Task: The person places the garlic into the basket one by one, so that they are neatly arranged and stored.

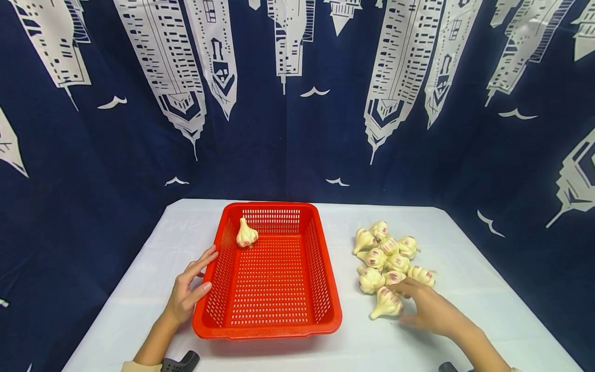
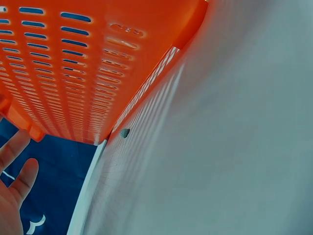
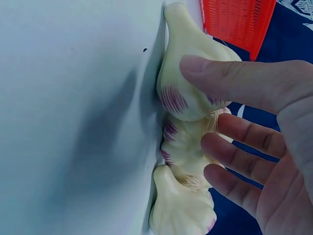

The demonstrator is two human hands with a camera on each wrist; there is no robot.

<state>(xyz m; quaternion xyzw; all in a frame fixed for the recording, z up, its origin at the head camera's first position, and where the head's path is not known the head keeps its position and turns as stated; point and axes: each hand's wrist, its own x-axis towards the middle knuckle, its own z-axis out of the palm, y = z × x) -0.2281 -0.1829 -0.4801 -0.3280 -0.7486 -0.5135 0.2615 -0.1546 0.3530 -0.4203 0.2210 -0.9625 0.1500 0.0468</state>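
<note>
My left hand rests its fingertips on the left rim of a red plastic basket, with thumb and fingers spread. One garlic bulb sits inside at the far left corner. To the right, my right hand reaches over the near end of a group of garlic bulbs. The nearest garlic bulb lies beside its fingers. In the right wrist view, the thumb overlaps a garlic bulb, while the other fingers are loosely bent beside more bulbs.
A white-covered table carries the basket and the garlic. Behind it hangs a dark blue cloth printed with white buildings. Black wrist devices show at the bottom edge near both forearms.
</note>
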